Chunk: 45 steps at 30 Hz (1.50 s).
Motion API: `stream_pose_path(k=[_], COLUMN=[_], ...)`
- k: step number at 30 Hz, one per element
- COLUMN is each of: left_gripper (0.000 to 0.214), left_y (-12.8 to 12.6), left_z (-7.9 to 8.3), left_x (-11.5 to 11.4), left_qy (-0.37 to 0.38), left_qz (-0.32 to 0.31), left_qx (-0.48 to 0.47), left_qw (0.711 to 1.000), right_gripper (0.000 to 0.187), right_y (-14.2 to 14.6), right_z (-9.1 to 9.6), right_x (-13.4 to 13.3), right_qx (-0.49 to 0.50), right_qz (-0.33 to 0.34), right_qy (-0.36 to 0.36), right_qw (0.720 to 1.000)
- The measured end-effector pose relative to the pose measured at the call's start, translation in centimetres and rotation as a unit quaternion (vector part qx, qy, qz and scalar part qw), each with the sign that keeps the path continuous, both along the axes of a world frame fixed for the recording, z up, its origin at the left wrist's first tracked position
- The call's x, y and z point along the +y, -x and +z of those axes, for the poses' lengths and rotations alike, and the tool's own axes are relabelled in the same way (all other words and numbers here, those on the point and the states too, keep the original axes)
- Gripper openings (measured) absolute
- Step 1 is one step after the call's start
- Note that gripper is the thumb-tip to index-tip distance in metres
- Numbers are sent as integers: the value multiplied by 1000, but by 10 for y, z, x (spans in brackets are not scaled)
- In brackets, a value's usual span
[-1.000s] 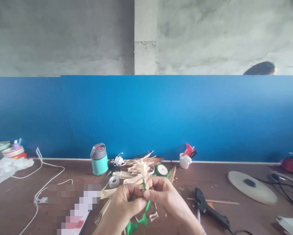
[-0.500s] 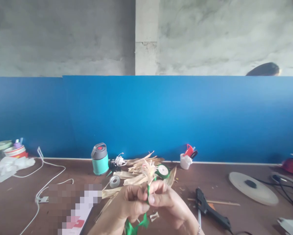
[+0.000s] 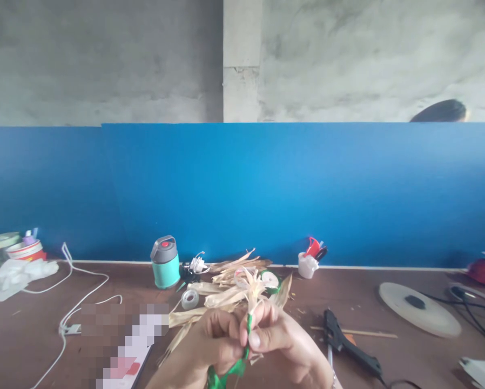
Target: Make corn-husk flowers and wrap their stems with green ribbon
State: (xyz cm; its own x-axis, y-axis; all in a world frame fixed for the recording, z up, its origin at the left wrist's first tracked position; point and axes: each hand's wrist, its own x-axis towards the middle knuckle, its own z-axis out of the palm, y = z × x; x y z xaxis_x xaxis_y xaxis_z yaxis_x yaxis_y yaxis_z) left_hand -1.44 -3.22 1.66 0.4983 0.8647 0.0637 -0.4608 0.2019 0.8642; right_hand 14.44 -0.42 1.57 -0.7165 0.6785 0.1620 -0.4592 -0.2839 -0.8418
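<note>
The husk flower (image 3: 254, 286) is held upright above the tabletop (image 3: 348, 297), on the near side of the husk pile (image 3: 224, 297), which serves as the reference for all positions. Its pale petals point upward; its green-wrapped stem (image 3: 249, 324) runs down between the two hands. The right hand (image 3: 281, 332) grasps the stem between thumb and forefinger. The left hand (image 3: 216, 337) has its fingers closed on the same stem from the opposite side; its exact contact is partly hidden. A loose green strip (image 3: 228, 375) hangs below the left hand, nearer the viewer than the pile. A tape roll (image 3: 189, 299) lies at the pile's left edge, and a green-rimmed spool (image 3: 271, 281) adjoins its right side. Farther left of the pile stands a turquoise flask (image 3: 165, 270). Right of the pile, a white cup (image 3: 308, 267) contains a red-handled tool. Right of and nearer than the pile, a black glue gun (image 3: 348, 346) lies across a wooden stick (image 3: 374, 333). Behind the pile rises a blue partition (image 3: 242, 189).
</note>
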Motion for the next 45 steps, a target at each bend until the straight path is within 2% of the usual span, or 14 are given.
stream_pose_path(k=[5,9,13,16,18,21,22,24,26,28,34,38,41,45], left_gripper=[25,30,23,16,14,15,15,15,16,18,12,14,19,17], left_y=[0,0,0,-1,-3,-4,-3,-1,1,3,6,14,16,11], left_z=[10,11,9,9,9,7,6,2,0,0,9,5,4,12], left_x=[-5,-6,-5,-1,2,6,7,7,7,7,6,8,9,5], left_qy=[3,-41,-75,-97,-119,-135,-132,-112,-85,-67,-43,-33,-72,-178], left_qz=[15,86,141,179,217,263,266,239,203,189,197,170,167,228], left_qx=[29,77,148,228,293,360,363,337,291,260,253,255,296,373], left_qw=[999,992,976,952,924,885,883,904,931,944,946,951,938,882], right_gripper=[12,12,15,17,18,17,15,12,15,17,17,14,13,13], right_y=[2,2,-1,-3,-3,0,1,1,0,-2,-6,-5,-3,0], right_z=[3,8,6,4,4,4,5,7,10,11,13,13,12,12], right_x=[-2,-3,0,3,4,5,5,4,3,3,1,-1,-2,-4], right_qx=[33,21,-22,-53,-89,-186,-216,-250,-250,-248,-284,-301,-308,-332], right_qz=[3,-5,-41,-95,-131,-194,-215,-245,-252,-255,-270,-264,-270,-283], right_qy=[17,30,40,8,-29,-105,-133,-178,-190,-187,-202,-199,-214,-226], right_qw=[999,999,998,994,987,958,943,919,915,916,898,894,887,871])
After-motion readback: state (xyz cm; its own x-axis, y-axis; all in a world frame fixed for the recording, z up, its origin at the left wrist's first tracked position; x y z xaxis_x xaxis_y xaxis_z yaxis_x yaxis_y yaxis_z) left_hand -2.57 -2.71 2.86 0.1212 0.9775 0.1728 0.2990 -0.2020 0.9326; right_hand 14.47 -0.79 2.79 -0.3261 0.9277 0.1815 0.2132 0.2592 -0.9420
